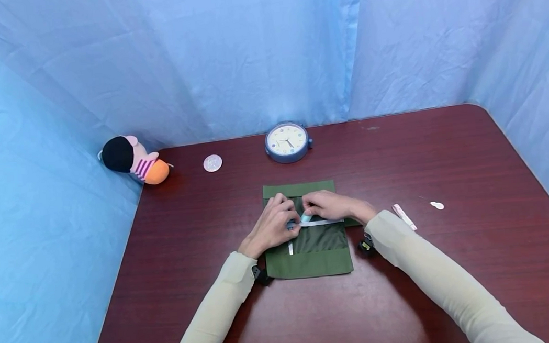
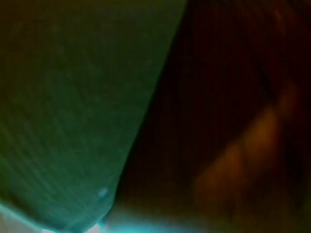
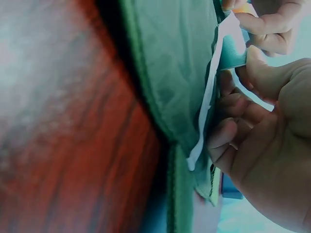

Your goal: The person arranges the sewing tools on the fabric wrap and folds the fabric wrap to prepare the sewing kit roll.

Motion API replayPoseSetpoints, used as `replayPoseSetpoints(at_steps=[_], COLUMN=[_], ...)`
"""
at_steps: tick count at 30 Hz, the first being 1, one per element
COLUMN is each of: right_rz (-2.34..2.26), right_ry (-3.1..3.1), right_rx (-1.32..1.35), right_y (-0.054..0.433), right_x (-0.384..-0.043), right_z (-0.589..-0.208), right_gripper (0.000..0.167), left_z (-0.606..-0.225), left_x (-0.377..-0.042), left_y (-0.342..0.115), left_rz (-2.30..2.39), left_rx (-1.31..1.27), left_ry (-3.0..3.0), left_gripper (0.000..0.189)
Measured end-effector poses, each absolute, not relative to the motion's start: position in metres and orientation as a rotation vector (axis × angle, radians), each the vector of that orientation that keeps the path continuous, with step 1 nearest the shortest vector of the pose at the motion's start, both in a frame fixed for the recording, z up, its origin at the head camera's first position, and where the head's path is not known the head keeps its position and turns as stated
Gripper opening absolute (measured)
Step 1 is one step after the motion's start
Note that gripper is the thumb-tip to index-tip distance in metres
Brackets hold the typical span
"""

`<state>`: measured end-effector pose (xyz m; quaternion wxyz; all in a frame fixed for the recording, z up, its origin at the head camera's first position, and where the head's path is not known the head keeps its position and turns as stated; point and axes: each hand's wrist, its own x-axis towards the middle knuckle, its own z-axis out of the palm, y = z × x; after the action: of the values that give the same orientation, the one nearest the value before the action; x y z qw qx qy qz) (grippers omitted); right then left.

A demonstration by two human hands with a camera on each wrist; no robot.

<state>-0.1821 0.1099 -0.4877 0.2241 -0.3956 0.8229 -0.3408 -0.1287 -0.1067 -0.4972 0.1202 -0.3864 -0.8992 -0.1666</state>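
Note:
A green fabric organizer (image 1: 308, 264) lies unfolded on the table, a white elastic strap (image 1: 322, 222) running across its middle. Between thumb and fingers my right hand (image 1: 326, 205) pinches a small pale teal roll (image 3: 233, 52), which sits against the strap. My left hand (image 1: 277, 221) pinches the strap near its left part, with a bit of blue (image 1: 291, 224) showing under the fingers. Both hands work close together over the organizer. The left wrist view is dark and blurred, with only the organizer's green cloth (image 2: 77, 107) plain in it.
A blue round clock (image 1: 287, 142) stands at the table's back edge. Left of it are a pale round disc (image 1: 212, 163) and a plush toy (image 1: 134, 160). To the right lie a white-and-pink strip (image 1: 404, 217) and a small white tag (image 1: 437, 205) with a thin wire.

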Motion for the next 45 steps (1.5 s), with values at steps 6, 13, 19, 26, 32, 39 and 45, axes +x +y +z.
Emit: replayPoseSetpoints(at_steps=[6,13,19,26,32,39,45], right_rz=[-0.875,-0.824,-0.835,-0.961,-1.002,-0.982,-0.935], right_ry=[2.286,2.291,2.305,2.325,2.325,2.311,2.316], right_rx=[-1.110,-1.064,-1.055,-1.089,-1.046,-1.033,-1.012], right_y=[0.106,0.101,0.102,0.106,0.106,0.104,0.109], right_x=[-0.183,-0.181,-0.179,-0.177,-0.178,-0.180,-0.175], right_z=[-0.485,-0.482,-0.483,-0.486,-0.491,-0.491,-0.491], right_gripper=[0.022,0.023,0.026,0.015,0.015,0.017,0.016], left_z=[-0.498,-0.498,-0.499,-0.498,-0.497,-0.497,-0.497], left_x=[-0.128,-0.129,-0.129,-0.129,-0.129,-0.129,-0.129], left_y=[-0.107,-0.107,-0.107,-0.108,-0.108,-0.107,-0.108], left_rz=[-0.504,-0.524,-0.555,-0.569,-0.586,-0.595,-0.584], left_rx=[-1.134,-1.141,-1.146,-1.139,-1.149,-1.151,-1.131], left_ry=[-2.629,-2.626,-2.609,-2.637,-2.663,-2.662,-2.688], left_gripper=[0.007,0.009,0.010,0.010,0.008,0.010,0.006])
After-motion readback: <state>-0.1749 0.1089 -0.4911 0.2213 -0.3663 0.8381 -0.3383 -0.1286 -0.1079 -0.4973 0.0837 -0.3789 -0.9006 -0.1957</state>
